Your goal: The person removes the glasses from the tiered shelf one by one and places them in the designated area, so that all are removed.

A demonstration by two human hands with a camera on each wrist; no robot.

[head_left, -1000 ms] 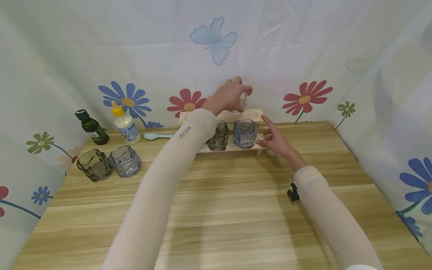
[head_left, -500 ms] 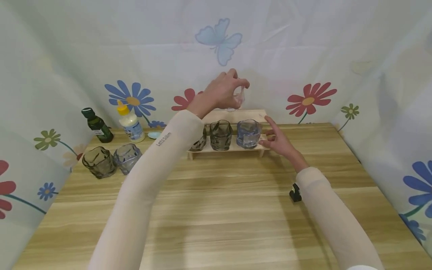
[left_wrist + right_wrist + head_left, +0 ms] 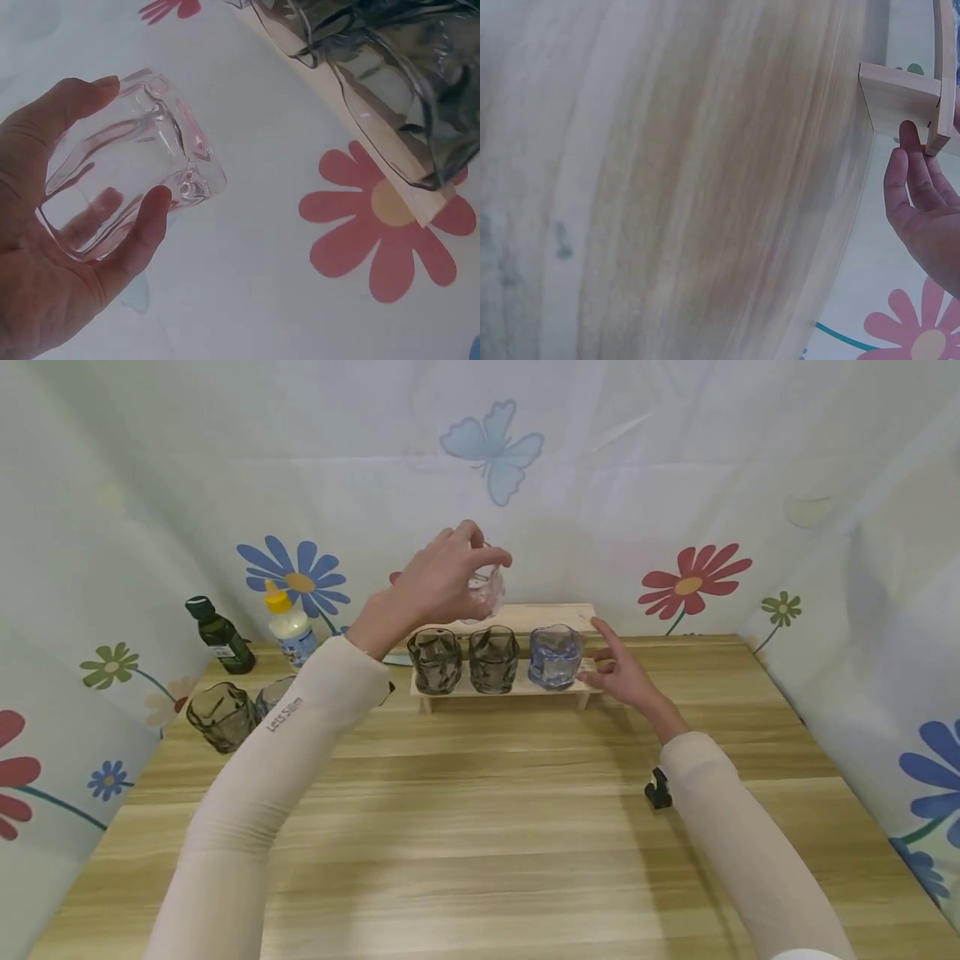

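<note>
My left hand (image 3: 442,578) holds a clear, pink-tinted glass (image 3: 135,161) in the air above the wooden two-step rack (image 3: 517,688). In the left wrist view the thumb and fingers wrap its sides. On the rack's lower step stand two grey-green glasses, one at the left end (image 3: 435,662) and one in the middle (image 3: 493,660). A blue glass (image 3: 555,657) stands toward the right end, with a gap between it and the middle one. My right hand (image 3: 624,672) grips the rack's right end, its fingers (image 3: 917,169) under the board; the thumb is mostly hidden in the right wrist view.
Another grey-green glass (image 3: 221,717) stands on the table at left, beside a blue one (image 3: 274,695) partly hidden by my left sleeve. Behind them are a dark green bottle (image 3: 223,639) and a yellow-capped bottle (image 3: 291,631). A small black object (image 3: 657,789) lies near my right sleeve.
My left hand has lifted the clear glass from near the upper step and carried it left, uncovering the grey-green glasses. The right hand stays at the rack's end.
</note>
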